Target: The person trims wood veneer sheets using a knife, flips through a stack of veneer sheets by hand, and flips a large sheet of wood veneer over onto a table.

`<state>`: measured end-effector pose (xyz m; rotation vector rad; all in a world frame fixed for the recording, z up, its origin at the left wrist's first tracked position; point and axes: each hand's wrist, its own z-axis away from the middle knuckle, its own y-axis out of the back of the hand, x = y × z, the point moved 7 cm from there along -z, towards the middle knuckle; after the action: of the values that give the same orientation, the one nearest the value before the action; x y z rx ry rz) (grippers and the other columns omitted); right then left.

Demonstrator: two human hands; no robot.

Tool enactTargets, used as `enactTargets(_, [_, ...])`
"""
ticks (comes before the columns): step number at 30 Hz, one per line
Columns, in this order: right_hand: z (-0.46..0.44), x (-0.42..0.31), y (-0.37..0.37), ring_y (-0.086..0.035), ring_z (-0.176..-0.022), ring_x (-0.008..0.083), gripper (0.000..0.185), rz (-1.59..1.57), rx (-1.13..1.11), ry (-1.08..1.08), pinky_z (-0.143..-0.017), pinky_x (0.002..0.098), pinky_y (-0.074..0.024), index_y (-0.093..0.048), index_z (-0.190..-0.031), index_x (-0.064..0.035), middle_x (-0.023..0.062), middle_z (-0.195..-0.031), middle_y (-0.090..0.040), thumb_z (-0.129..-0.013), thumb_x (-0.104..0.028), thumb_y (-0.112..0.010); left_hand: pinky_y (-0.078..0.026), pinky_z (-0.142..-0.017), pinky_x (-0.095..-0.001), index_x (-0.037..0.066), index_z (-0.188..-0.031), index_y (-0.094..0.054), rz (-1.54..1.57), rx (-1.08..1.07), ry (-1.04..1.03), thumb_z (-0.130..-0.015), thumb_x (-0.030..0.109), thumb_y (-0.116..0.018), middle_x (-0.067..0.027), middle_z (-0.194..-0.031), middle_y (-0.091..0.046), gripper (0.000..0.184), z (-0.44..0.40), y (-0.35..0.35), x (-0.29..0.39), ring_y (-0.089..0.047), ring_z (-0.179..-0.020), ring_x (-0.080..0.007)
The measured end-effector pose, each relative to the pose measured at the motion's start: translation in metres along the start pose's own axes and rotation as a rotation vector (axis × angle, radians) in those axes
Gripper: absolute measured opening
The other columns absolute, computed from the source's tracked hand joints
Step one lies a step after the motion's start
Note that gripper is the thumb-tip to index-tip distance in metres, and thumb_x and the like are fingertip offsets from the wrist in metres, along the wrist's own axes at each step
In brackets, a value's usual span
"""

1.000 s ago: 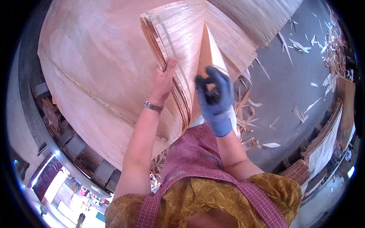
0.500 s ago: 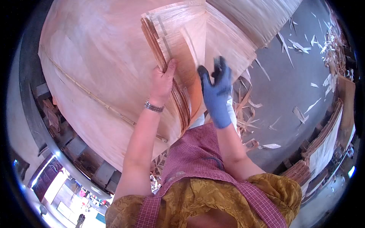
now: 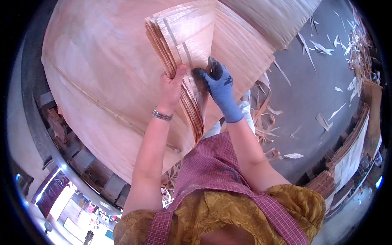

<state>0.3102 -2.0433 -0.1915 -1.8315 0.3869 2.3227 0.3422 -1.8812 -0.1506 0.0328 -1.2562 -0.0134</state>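
My left hand, bare with a metal band at the wrist, grips a folded-over bundle of thin wood veneer sheets by its layered left edge. Its thumb lies on top, and the fingers are mostly hidden. My right hand wears a blue glove with black fingertips. Its thumb and fingers are bent together at the right edge of the top veneer sheet, level with my left thumb. Beneath the bundle spreads a wide stack of pale veneer.
A thin bamboo-like stick lies across the veneer on the left. More layered sheets extend at the upper right. Torn veneer scraps litter the grey floor. Another veneer pile stands at the right.
My right hand has moved left and slightly up, from apart from the bundle onto its top sheet. The raised flap now lies flatter. My left hand still holds the bundle, shifted slightly left.
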Motion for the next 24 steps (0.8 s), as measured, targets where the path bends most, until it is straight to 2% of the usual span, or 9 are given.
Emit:
enactTargets(3, [0.006, -0.005, 0.008, -0.064, -0.096, 0.0199, 0.054, -0.232, -0.014, -0.202, -0.084, 0.0309, -0.0502, -0.057, -0.124, 0.0004, 0.0155, -0.112, -0.064, -0.080, -0.023, -0.078, -0.036, -0.057, -0.0213, 0.006, -0.082, -0.064, -0.021, -0.002, -0.009, -0.090, 0.040, -0.068, 0.0093, -0.072, -0.051, 0.035, -0.001, 0.003, -0.001, -0.043, -0.066, -0.0013])
enactTargets(8, [0.036, -0.014, 0.035, -0.063, -0.091, 0.0183, 0.055, -0.290, 0.166, -0.262, -0.080, 0.0272, -0.0506, -0.051, -0.128, 0.0040, 0.0120, -0.113, -0.062, -0.083, -0.014, -0.075, -0.032, -0.050, -0.0210, 0.009, -0.076, -0.062, -0.106, 0.003, 0.050, -0.091, 0.039, -0.067, 0.0106, -0.067, -0.048, 0.034, 0.001, 0.004, -0.005, -0.039, -0.059, -0.0006])
enactTargets(11, [0.062, -0.055, 0.060, -0.064, -0.090, 0.0243, 0.051, 0.170, 0.507, 0.235, -0.079, 0.0309, -0.0516, -0.057, -0.121, 0.0023, 0.0159, -0.111, -0.063, -0.077, -0.012, -0.080, -0.032, -0.049, -0.0212, 0.010, -0.075, -0.061, -0.116, 0.002, 0.069, -0.092, 0.039, -0.067, 0.0103, -0.066, -0.047, 0.034, -0.001, 0.002, -0.001, -0.039, -0.058, -0.0007])
enactTargets(13, [0.080, -0.106, 0.057, -0.062, -0.084, 0.0160, 0.050, 0.268, 0.411, 0.490, -0.073, 0.0271, -0.0511, -0.053, -0.123, 0.0025, 0.0153, -0.115, -0.060, -0.077, 0.010, -0.072, -0.032, -0.050, -0.0211, 0.011, -0.076, -0.061, -0.120, 0.008, 0.093, -0.092, 0.040, -0.066, 0.0103, -0.065, -0.046, 0.034, 0.003, 0.000, 0.003, -0.039, -0.058, -0.0008])
enactTargets(14, [0.079, -0.124, 0.050, -0.063, -0.084, 0.0179, 0.056, 0.237, 0.278, 0.589, -0.075, 0.0287, -0.0521, -0.053, -0.125, 0.0014, 0.0163, -0.118, -0.059, -0.073, 0.012, -0.073, -0.033, -0.050, -0.0211, 0.011, -0.076, -0.060, -0.096, -0.001, 0.089, -0.092, 0.041, -0.066, 0.0101, -0.065, -0.046, 0.035, 0.004, 0.000, 0.002, -0.039, -0.058, -0.0009])
enactTargets(15, [0.069, -0.125, 0.041, -0.064, -0.096, 0.0293, 0.049, 0.197, 0.184, 0.416, -0.083, 0.0386, -0.0520, -0.061, -0.113, 0.0000, 0.0174, -0.109, -0.064, -0.073, -0.016, -0.083, -0.033, -0.050, -0.0211, 0.010, -0.076, -0.060, -0.066, -0.014, 0.076, -0.091, 0.043, -0.066, 0.0099, -0.065, -0.047, 0.036, 0.002, -0.001, 0.001, -0.039, -0.058, -0.0010])
enactTargets(17, [0.043, -0.111, 0.024, -0.062, -0.099, 0.0343, 0.049, 0.429, 0.153, 0.285, -0.084, 0.0428, -0.0512, -0.062, -0.111, -0.0002, 0.0197, -0.110, -0.062, -0.076, -0.028, -0.080, -0.034, -0.053, -0.0211, 0.010, -0.079, -0.060, -0.049, -0.035, 0.068, -0.091, 0.044, -0.065, 0.0094, -0.069, -0.048, 0.037, -0.002, -0.001, -0.004, -0.040, -0.062, -0.0016])
enactTargets(20, [0.008, -0.058, 0.013, -0.059, -0.100, 0.0376, 0.055, 0.414, 0.113, 0.005, -0.083, 0.0424, -0.0501, -0.062, -0.113, -0.0006, 0.0208, -0.110, -0.061, -0.077, -0.040, -0.077, -0.037, -0.060, -0.0216, 0.010, -0.083, -0.058, -0.109, -0.083, 0.092, -0.091, 0.045, -0.064, 0.0086, -0.078, -0.051, 0.037, 0.000, 0.004, -0.004, -0.042, -0.071, -0.0031])
enactTargets(24, [-0.007, -0.030, 0.004, -0.061, -0.096, 0.0322, 0.057, 0.194, 0.003, 0.005, -0.083, 0.0391, -0.0489, -0.062, -0.115, -0.0005, 0.0187, -0.104, -0.063, -0.076, -0.040, -0.078, -0.037, -0.059, -0.0219, 0.010, -0.083, -0.059, -0.056, -0.066, 0.054, -0.091, 0.045, -0.065, 0.0089, -0.076, -0.051, 0.037, -0.002, 0.007, -0.011, -0.043, -0.069, -0.0028])
